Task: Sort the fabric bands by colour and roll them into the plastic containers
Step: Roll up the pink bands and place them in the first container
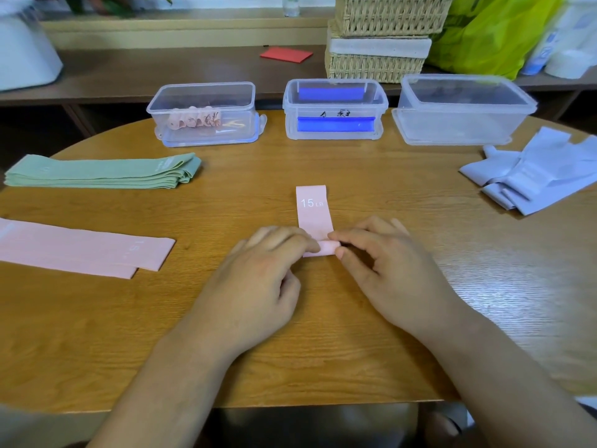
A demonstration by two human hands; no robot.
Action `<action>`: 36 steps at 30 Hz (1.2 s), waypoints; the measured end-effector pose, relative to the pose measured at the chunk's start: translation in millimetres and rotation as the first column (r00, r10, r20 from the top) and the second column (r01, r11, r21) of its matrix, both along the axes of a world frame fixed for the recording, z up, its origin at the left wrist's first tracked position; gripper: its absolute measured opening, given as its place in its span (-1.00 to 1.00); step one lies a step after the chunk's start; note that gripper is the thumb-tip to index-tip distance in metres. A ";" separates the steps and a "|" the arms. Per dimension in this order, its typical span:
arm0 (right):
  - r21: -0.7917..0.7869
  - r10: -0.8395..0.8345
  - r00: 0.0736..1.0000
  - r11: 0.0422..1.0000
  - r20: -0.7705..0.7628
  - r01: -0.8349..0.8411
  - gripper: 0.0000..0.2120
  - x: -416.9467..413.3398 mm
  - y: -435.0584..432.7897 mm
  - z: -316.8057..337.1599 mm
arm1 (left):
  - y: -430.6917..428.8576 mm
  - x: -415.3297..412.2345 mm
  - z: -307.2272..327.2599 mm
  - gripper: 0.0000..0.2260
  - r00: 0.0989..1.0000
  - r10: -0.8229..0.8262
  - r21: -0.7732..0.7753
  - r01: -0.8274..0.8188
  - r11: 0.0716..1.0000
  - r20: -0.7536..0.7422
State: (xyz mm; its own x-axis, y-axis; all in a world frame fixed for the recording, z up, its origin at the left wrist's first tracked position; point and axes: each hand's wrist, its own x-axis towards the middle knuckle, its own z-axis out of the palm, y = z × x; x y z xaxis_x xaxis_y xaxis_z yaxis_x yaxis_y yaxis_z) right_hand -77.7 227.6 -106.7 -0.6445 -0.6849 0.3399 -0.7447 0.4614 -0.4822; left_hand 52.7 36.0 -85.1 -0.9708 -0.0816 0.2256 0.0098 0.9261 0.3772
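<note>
A pink band (314, 210) marked "15 LB" lies lengthwise in the middle of the wooden table (355, 334), its near end rolled up. My left hand (261, 279) and my right hand (387, 273) pinch that roll from either side. More pink bands (80, 248) lie flat at the left, a stack of green bands (103, 172) behind them, and pale blue bands (533, 176) in a heap at the right. Three clear plastic containers stand at the back: the left one (206, 101) holds pink rolls, the middle one (336, 95) has blue clips, the right one (465, 105) looks empty.
Behind the table runs a low shelf (161, 72) with wicker baskets (378, 40), a red card (286, 55), a yellow-green bag (494, 30) and a white object (26, 50) at the left. The table's rounded front edge is close to me.
</note>
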 end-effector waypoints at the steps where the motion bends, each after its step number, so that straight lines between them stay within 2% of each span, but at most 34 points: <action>1: 0.012 -0.006 1.000 1.000 -0.010 0.006 -0.69 1.2 -0.2 0.9 | -0.1 -0.5 -0.5 -0.54 1.000 0.003 0.001 -0.003 1.000 0.001; 3: 0.000 -0.014 1.000 1.000 -0.008 0.014 -0.65 2.0 0.1 2.5 | 0.2 -1.4 -0.9 -0.54 1.000 0.011 0.003 -0.011 1.000 0.005; 8: -0.110 0.014 1.000 0.994 0.026 -0.011 -0.73 3.2 2.1 7.0 | 0.4 -3.2 -1.7 -0.52 0.999 0.042 -0.005 -0.041 0.999 0.030; 17: -0.002 0.011 1.000 1.000 -0.025 -0.011 -0.70 5.5 -1.3 6.3 | -1.4 -3.4 -3.3 -0.41 0.999 0.047 0.018 -0.047 0.999 0.001; 20: 0.024 -0.002 1.000 1.000 -0.030 0.003 -0.67 6.1 -2.5 7.2 | -0.5 -2.5 -3.4 -0.43 1.000 0.030 0.011 -0.030 0.999 -0.008; 27: 0.079 -0.029 0.997 0.996 -0.072 0.034 -0.58 8.8 -5.9 8.0 | -1.1 -5.8 -7.0 -0.40 0.997 0.046 -0.042 -0.044 0.998 0.062; 32: 0.103 0.062 0.989 0.993 -0.134 -0.049 -0.56 12.7 -12.2 10.6 | -3.2 -9.5 -4.8 -0.33 0.996 0.047 -0.022 -0.045 0.999 0.079; 36: 0.124 0.044 0.988 0.992 -0.149 -0.025 -0.50 14.2 -15.9 9.5 | -5.9 -12.7 -2.3 -0.29 0.995 0.054 0.043 -0.058 0.997 0.081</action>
